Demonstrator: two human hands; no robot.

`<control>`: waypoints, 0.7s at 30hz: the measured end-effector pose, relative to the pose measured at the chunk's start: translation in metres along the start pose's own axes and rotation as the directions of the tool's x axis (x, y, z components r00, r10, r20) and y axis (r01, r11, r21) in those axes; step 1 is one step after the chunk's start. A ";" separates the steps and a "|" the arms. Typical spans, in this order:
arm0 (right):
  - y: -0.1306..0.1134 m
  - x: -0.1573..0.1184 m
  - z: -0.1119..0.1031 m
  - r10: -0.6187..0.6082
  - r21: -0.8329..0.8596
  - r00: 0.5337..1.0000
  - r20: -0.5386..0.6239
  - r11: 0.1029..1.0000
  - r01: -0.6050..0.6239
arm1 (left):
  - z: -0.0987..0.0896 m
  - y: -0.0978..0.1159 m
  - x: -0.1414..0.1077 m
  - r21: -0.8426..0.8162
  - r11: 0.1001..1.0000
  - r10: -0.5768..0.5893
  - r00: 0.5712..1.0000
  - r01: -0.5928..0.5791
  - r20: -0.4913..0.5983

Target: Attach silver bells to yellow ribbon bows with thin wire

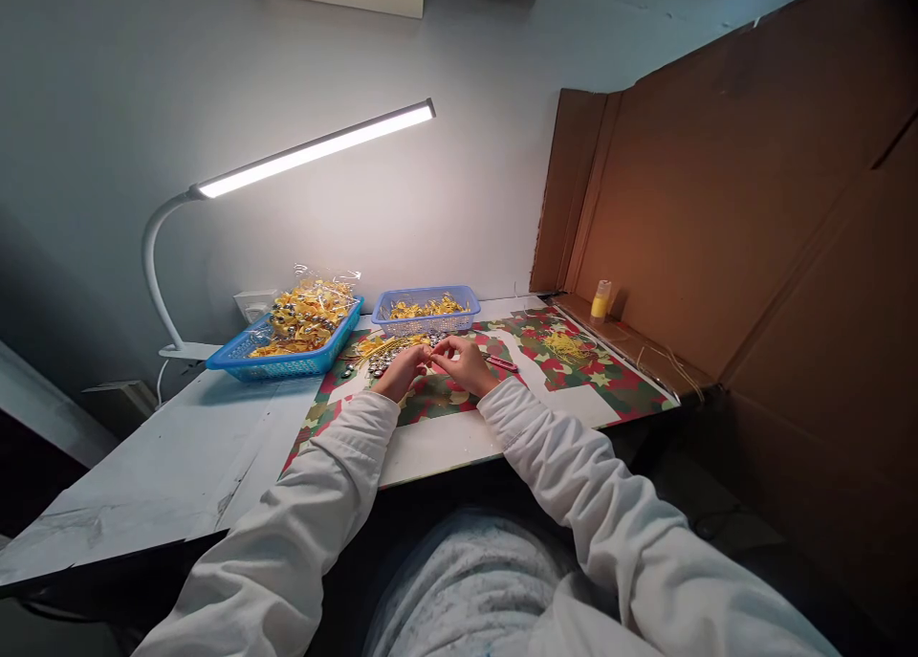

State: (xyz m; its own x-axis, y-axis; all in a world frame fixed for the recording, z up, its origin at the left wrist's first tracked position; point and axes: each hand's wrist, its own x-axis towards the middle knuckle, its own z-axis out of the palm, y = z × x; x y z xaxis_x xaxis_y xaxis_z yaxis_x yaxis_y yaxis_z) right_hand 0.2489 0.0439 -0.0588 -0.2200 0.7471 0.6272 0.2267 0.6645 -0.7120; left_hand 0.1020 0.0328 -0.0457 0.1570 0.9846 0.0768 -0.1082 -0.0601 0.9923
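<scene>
My left hand [403, 372] and my right hand [465, 364] meet above the patterned table covering, fingertips pinched close together. Whatever lies between the fingers is too small to make out. Just behind my left hand is a pile of small silvery pieces [380, 363], partly hidden by the hand. Thin yellow strands [374, 345] lie beside that pile. A pink-handled tool [501, 362] rests to the right of my right hand; its far end is hidden behind the hand.
A blue basket [287, 365] heaped with yellow and silvery pieces stands left. Behind my hands is a smaller blue basket [459, 319] with gold pieces. Yellow thread scraps [569, 346] lie right, near a yellow bottle [601, 300] by the cardboard wall [688, 179]. A lit lamp [316, 150] arches overhead.
</scene>
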 end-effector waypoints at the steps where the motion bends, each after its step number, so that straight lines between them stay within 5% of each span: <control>1: -0.001 0.000 0.000 -0.004 -0.004 1.000 -0.001 1.000 0.004 | 0.000 0.000 0.000 -0.004 1.000 -0.001 1.000 0.001 -0.001; 21: 0.003 0.000 0.000 0.037 -0.024 0.998 0.042 0.999 -0.036 | 0.000 0.001 -0.001 0.022 1.000 0.006 1.000 -0.006 0.012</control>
State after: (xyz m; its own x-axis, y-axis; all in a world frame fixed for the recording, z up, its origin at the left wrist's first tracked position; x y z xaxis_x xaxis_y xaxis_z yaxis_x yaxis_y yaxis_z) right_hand 0.2495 0.0461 -0.0605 -0.2511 0.7698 0.5868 0.2571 0.6375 -0.7263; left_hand 0.1022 0.0322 -0.0448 0.1679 0.9822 0.0841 -0.0872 -0.0701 0.9937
